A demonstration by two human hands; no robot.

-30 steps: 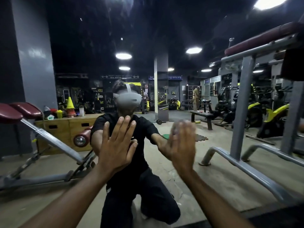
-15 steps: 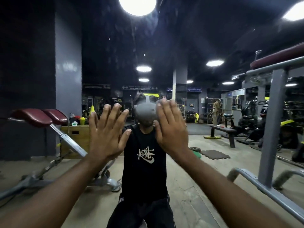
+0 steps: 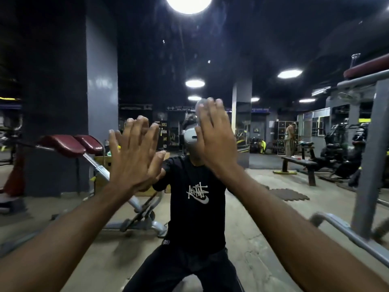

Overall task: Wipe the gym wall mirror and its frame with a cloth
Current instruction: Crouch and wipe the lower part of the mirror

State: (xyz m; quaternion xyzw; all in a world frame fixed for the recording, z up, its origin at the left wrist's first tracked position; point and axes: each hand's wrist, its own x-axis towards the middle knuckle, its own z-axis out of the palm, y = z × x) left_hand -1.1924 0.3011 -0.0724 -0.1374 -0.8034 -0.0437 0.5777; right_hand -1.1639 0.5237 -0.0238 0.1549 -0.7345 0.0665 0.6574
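Ahead, mirror (image 3: 273, 49) fills the view, frame edges out of sight; left hand (image 3: 134, 159) fingers straight, spread; right hand (image 3: 214, 140) fingers straight, closer together; both hold nothing; glass contact unclear; reflected bench (image 3: 69, 144) left, rack (image 3: 366, 157) right, open floor between.

Gym gear surrounds you under round lamps.
On your left you see a slanted bench (image 3: 69, 145) with maroon pads on a grey metal frame, a wooden box (image 3: 103, 163) just behind it and a wide grey pillar (image 3: 102, 81) rising past both. A bright ceiling light (image 3: 188, 3) glares at the top. On your right stands a grey steel rack (image 3: 366, 154). Farther back lie a dark floor mat (image 3: 291, 194) and a flat bench (image 3: 299, 162), with a standing person (image 3: 290, 138) behind them.
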